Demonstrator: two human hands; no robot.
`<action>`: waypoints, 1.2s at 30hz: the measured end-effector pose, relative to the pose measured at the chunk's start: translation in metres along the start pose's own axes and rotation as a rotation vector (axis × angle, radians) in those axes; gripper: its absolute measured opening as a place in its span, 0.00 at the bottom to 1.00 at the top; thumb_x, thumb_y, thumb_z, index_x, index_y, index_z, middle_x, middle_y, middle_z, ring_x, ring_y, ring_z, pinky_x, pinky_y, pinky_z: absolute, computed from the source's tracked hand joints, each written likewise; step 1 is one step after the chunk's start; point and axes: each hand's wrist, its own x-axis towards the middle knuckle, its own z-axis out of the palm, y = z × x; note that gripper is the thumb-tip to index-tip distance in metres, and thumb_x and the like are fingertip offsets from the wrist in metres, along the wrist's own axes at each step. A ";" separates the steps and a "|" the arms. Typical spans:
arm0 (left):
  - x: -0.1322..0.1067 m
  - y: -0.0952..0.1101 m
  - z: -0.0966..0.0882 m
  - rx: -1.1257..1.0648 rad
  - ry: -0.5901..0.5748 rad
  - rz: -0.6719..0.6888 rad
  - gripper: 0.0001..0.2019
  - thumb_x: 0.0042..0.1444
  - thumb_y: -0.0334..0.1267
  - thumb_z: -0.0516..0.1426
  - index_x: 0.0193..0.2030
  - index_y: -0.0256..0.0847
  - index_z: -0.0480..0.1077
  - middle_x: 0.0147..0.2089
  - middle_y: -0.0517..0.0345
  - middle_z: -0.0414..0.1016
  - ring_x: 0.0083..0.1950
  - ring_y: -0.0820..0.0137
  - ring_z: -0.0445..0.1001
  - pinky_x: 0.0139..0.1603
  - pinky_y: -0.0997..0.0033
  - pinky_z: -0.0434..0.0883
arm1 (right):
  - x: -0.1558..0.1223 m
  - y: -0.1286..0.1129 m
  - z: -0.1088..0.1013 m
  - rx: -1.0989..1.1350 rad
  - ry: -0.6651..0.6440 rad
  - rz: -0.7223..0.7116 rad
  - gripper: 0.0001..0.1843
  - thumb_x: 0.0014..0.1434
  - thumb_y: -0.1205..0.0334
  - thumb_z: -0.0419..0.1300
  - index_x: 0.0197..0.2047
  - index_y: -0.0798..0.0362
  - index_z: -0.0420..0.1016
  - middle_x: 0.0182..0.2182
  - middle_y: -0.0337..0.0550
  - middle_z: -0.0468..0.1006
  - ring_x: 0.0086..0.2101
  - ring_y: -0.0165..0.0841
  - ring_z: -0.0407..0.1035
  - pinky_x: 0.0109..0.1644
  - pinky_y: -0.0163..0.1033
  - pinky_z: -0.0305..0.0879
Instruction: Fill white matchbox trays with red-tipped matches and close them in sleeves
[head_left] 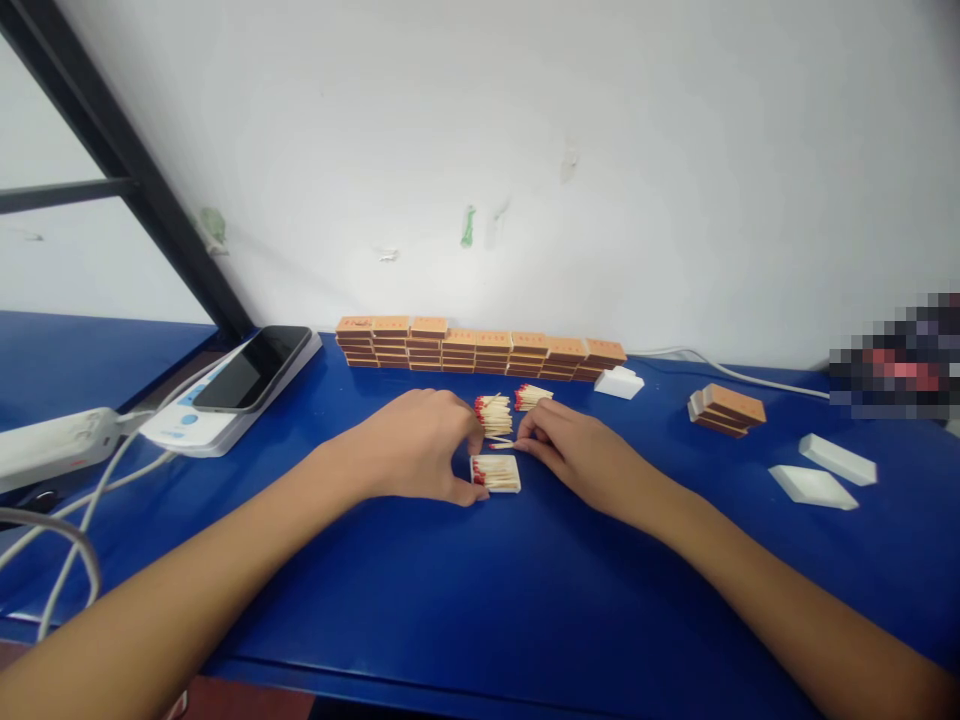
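Note:
A small white matchbox tray point(513, 487) lies on the blue table, filled with red-headed matchsticks. My left hand point(424, 445) curves around the tray's left end, thumb at the near corner and forefinger by the far one. Just beyond the tray, my right hand point(574, 450) has thumb and forefinger pinched at the plain end of a loose matchstick point(501, 445). Two piles of matches sit past my fingers: a larger pile point(493, 415) and a smaller pile point(531, 397), the latter partly behind my right hand.
Stacked matchboxes point(480, 345) form a row along the wall, with a white tray point(619, 382) at its right end. More matchboxes point(727, 408) and white trays point(814, 487) lie to the right. At left are a phone point(259, 368) on a white device, a power strip point(56, 445) and cables.

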 end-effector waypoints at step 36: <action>0.001 -0.001 0.001 0.013 -0.013 -0.014 0.13 0.50 0.47 0.71 0.38 0.42 0.83 0.33 0.56 0.78 0.34 0.65 0.75 0.34 0.67 0.64 | 0.002 -0.010 0.007 0.074 0.026 -0.093 0.04 0.72 0.65 0.57 0.43 0.50 0.72 0.38 0.41 0.72 0.34 0.33 0.66 0.37 0.38 0.62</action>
